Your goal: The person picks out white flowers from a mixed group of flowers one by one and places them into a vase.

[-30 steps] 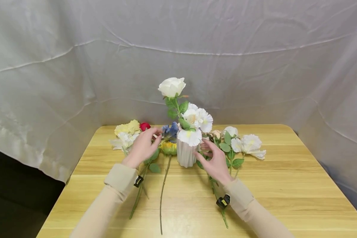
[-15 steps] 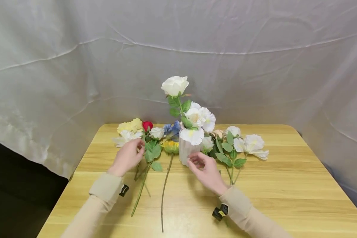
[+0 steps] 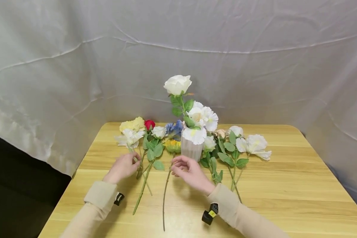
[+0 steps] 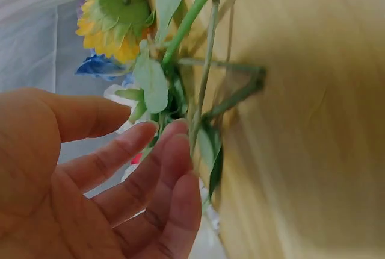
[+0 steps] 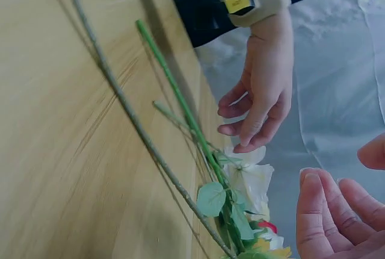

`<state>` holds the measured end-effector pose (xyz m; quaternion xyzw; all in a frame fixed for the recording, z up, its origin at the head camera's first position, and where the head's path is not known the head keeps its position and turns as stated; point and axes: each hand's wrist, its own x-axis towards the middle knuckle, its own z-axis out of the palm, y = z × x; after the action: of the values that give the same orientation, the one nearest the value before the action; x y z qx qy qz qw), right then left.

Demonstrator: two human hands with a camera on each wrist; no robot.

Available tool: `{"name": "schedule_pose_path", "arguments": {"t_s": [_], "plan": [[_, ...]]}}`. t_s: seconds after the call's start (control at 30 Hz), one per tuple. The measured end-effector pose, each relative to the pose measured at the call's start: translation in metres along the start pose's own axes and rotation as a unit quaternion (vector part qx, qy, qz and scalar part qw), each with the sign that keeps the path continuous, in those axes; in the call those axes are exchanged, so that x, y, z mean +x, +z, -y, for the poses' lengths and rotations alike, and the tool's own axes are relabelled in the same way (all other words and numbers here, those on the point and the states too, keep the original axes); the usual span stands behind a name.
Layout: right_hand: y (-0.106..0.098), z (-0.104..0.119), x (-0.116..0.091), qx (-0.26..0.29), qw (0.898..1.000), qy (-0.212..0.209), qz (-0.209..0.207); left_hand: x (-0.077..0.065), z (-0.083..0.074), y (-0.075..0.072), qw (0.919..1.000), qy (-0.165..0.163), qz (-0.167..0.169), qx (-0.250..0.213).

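Observation:
My left hand [image 3: 123, 167] hovers beside the flowers lying on the left, its fingers loosely bent and nothing held. The left wrist view shows its fingertips right by a green stem [image 4: 206, 69] and leaves. In front of the white ribbed vase [image 3: 191, 151], my right hand [image 3: 191, 173] overlaps the upper part of the sunflower's [image 3: 172, 145] long thin stem [image 3: 165, 198]. Thumb and fingers of that hand stand apart in the right wrist view. A tall white rose [image 3: 178, 85] and ruffled white flowers [image 3: 194, 135] stand in the vase.
To the left lie a yellow flower [image 3: 133, 124], a white one [image 3: 130, 137], a red rose [image 3: 149, 124] and a small white rose [image 3: 159, 132]. A blue flower [image 3: 174, 129] lies behind the sunflower. Several pale flowers [image 3: 256, 145] lie right of the vase. A grey curtain [image 3: 241, 66] hangs behind.
My left hand has moved left and toward me, away from the vase area. The right hand has left the vase's right side and moved leftward, lower in front of it.

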<state>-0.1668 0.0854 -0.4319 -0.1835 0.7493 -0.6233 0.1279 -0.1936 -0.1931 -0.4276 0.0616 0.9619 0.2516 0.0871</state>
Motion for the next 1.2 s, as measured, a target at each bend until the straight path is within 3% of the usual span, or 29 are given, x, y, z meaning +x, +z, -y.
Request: {"name": "schedule_pose_path", "arguments": {"t_s": [0.17,0.4,0.8,1.0,1.2], "plan": [[0.007,-0.003,0.002,-0.021,1.0,-0.001,0.006,0.0,0.001,0.009,0.9998,-0.008,0.016,-0.005],[0.011,-0.006,0.005,-0.007,1.0,0.012,0.009,0.004,0.004,0.014,0.9995,-0.019,0.017,-0.016],[0.012,-0.008,0.005,-0.003,1.0,0.017,0.019,0.011,0.02,0.02,0.9987,-0.035,-0.023,-0.031],[0.012,-0.007,0.003,-0.004,1.0,0.016,0.02,0.01,0.026,0.02,0.9955,-0.039,-0.025,-0.083],[0.011,-0.007,0.001,-0.002,1.0,0.019,0.021,0.005,0.029,0.015,0.9851,-0.059,-0.005,-0.161]]}}
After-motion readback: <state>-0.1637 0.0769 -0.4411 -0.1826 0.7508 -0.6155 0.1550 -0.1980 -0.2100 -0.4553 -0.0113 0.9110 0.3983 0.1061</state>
